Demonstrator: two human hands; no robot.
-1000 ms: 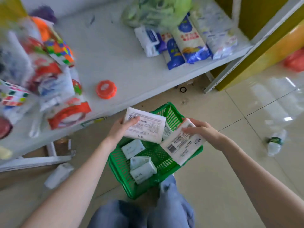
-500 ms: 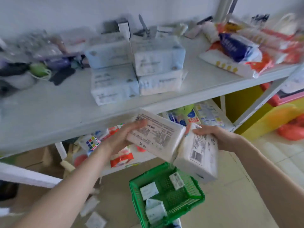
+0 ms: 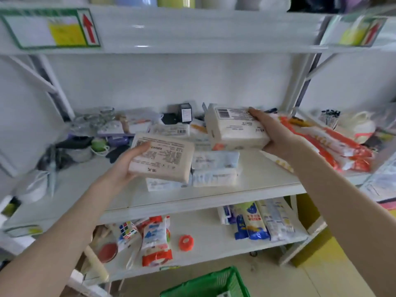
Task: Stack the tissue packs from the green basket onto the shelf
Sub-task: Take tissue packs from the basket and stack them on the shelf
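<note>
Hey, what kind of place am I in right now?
Probably a small shop: white tiered shelving crowded with packaged goods, price-label holders on the shelf edge, and a green basket on the floor.

Two hands, the left hand and the right hand. Each holds one tissue pack, so two. About four more packs are stacked, maybe. One green basket.

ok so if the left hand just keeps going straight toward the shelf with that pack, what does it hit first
Probably the stacked tissue packs already on the shelf. The left hand holds its pack right in front of them, overlapping in this view; depth is unclear.
</note>
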